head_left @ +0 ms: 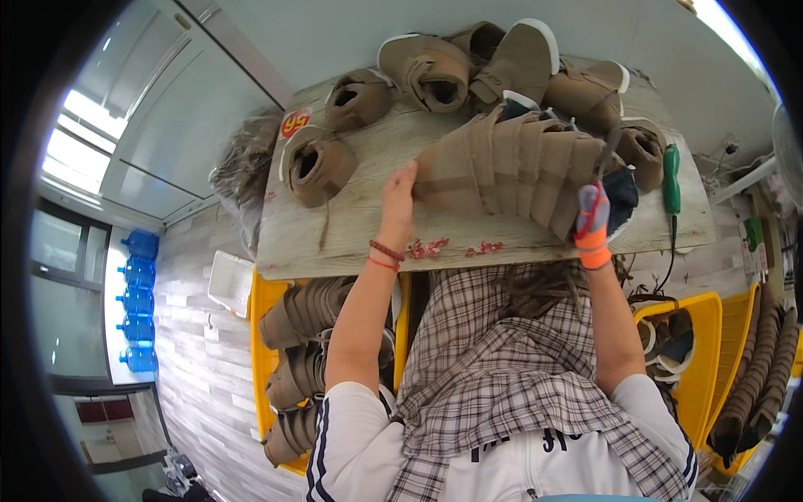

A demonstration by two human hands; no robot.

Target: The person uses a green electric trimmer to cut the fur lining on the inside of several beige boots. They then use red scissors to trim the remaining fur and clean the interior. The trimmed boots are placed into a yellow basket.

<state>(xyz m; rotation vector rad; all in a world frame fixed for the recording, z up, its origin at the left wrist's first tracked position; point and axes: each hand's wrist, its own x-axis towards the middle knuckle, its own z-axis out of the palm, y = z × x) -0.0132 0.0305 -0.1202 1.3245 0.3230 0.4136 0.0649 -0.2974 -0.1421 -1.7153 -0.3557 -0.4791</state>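
A nested stack of brown fabric shoe uppers point(519, 171) lies across the table in front of me. My left hand point(400, 197) grips the stack's left end, its fingers mostly hidden behind the fabric. At the other end is my right hand point(594, 219), in a grey and orange glove. It is closed around red-handled scissors point(610, 151), whose dark blades point away from me beside the last upper. Dark blue lining point(621, 197) shows at that end. Single brown shoe uppers with white edges stand around the stack, one of them point(318, 167) left of my left hand.
A green-handled tool point(672, 180) with a cord lies at the table's point(335, 243) right edge. More shoe pieces point(431, 74) are heaped along the back. Yellow crates point(266, 368) of stacked uppers flank my lap. A plastic-wrapped bundle point(244, 167) is left of the table.
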